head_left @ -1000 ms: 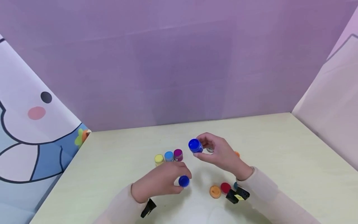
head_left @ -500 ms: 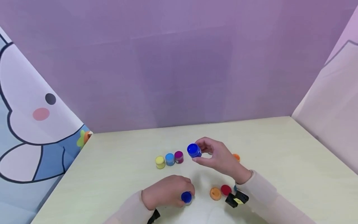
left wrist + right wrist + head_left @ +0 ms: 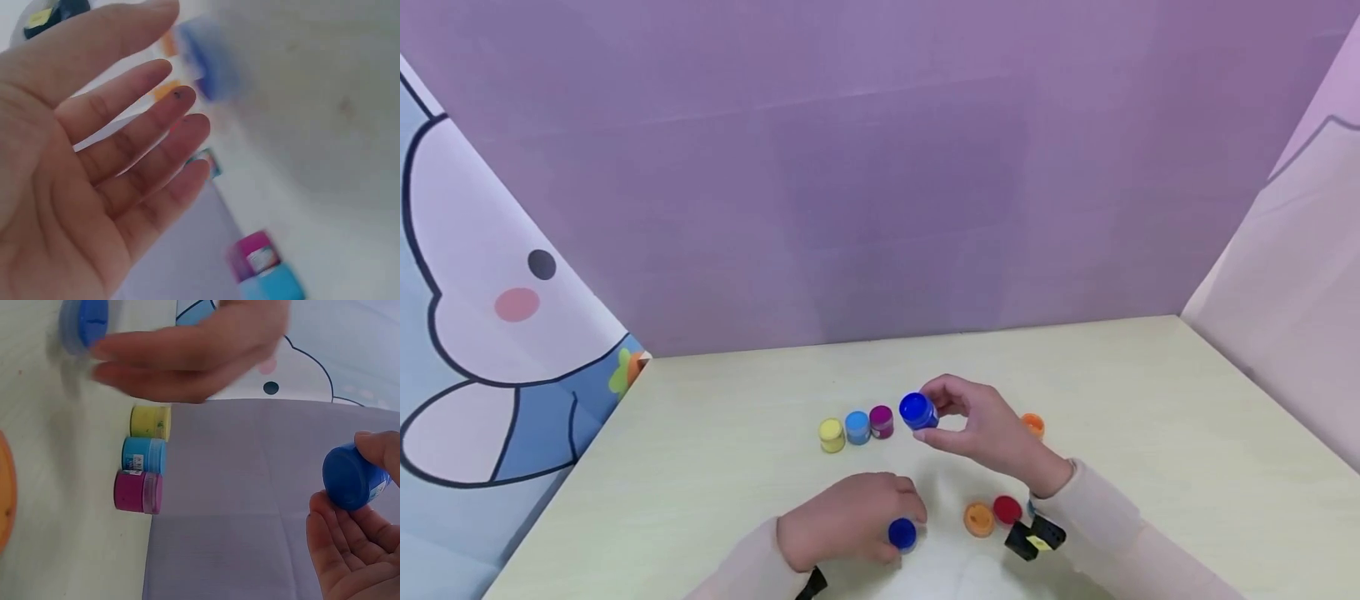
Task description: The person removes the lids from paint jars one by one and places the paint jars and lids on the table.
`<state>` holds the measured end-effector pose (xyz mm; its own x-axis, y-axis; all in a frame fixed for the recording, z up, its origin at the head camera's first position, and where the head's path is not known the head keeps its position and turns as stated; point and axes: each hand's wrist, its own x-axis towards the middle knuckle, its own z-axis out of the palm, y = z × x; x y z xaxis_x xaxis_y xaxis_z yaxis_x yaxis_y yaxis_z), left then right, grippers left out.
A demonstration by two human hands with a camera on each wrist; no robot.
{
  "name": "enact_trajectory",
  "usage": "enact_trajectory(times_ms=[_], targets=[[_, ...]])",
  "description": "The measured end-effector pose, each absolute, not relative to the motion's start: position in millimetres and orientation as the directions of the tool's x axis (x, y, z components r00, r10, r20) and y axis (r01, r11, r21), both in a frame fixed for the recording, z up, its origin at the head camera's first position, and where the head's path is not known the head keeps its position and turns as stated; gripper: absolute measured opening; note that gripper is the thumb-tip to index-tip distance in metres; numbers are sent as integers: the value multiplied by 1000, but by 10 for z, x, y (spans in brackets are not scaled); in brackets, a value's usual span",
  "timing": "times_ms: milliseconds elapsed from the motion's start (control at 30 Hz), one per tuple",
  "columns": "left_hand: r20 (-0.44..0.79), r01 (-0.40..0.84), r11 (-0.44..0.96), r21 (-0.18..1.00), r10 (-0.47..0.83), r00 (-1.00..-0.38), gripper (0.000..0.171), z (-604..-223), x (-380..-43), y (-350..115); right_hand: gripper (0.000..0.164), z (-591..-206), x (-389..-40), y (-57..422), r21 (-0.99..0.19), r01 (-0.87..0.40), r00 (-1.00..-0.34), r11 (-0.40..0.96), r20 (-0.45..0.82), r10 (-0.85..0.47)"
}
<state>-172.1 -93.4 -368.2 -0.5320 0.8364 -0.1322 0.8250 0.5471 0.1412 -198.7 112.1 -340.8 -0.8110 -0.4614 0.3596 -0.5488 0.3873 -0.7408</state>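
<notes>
My right hand (image 3: 992, 427) holds a blue paint jar (image 3: 917, 410) above the table, thumb on the near side and fingers on the far side. The jar has no lid on and tilts so that blue shows at its mouth. In the right wrist view, its blue base (image 3: 345, 478) faces the camera. Low at the table, my left hand (image 3: 859, 517) is beside a blue jar lid (image 3: 902, 534). Its thumb and fingers are spread apart around the lid without gripping it. The left wrist view shows the fingers loosely extended, with the blurred blue lid (image 3: 209, 62) just past their tips.
Yellow (image 3: 832, 435), light blue (image 3: 857, 427) and purple (image 3: 882, 422) jars stand in a row behind my left hand. An orange lid (image 3: 979, 520) and a red lid (image 3: 1007, 509) lie to its right. An orange jar (image 3: 1033, 425) is partly hidden behind my right hand.
My left hand has lowered the blue lid to the table, and its fingers have loosened from it. My right hand keeps hold of the blue jar, slightly lower in view.
</notes>
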Motion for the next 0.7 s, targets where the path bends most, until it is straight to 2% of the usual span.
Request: enact_trajectory(times_ms=[133,300,500,600,700], targets=[[-41,856,500,133,866,-499,33,-3539,-1696,-1031,35,-3445,-1998,1129,-723,-568,-796,394,360,-486],[153,922,385,46,909,-388,28,-3346,-1677,-1123,35,-3482,-2014,1155,-722,-573,-789,387,359,-498],[423,941,333,-69,864,-274,33,-3230,-1685,-1180,35,-3539,-2025,1182,-761,-548,-790,348,332,-516],[486,931,352,-99,833,-263,42,-3215,-1692,-1178,34,-3566,-2033,1166,-778,-535,-782,330,308,-542],[507,915,387,-119,816,-279,50,-3217,-1707,-1161,35,-3590,-2035,1143,-783,-532,-768,322,286,-573]])
